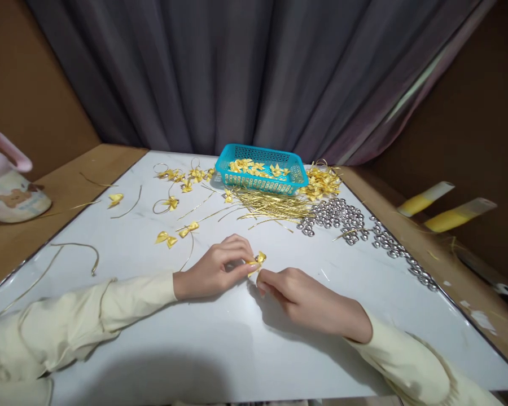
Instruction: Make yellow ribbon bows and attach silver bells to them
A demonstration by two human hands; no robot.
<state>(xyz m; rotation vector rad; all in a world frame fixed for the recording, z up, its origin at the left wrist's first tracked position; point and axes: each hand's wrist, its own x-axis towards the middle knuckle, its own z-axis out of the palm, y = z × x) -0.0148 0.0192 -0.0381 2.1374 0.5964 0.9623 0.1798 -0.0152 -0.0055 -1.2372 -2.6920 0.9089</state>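
Observation:
Near the middle of the white table [186, 338], my left hand [220, 265] pinches a small yellow ribbon bow [260, 257] between thumb and fingers. My right hand [298, 299] is closed just right of the bow, its thumb and index finger pressed together at the bow's lower edge; what they hold is too small to make out. Loose yellow bows [166, 239] lie beyond my left hand. A bundle of gold cords [275, 206] and a spread of silver rings [338, 217] lie farther back.
A blue basket [296, 180] with yellow bows stands at the back, beside a pile of yellow bows [322, 183]. Loose cords [78, 245] lie at left, near a cup [12, 192]. Two yellow-filled tubes [461, 216] are at right.

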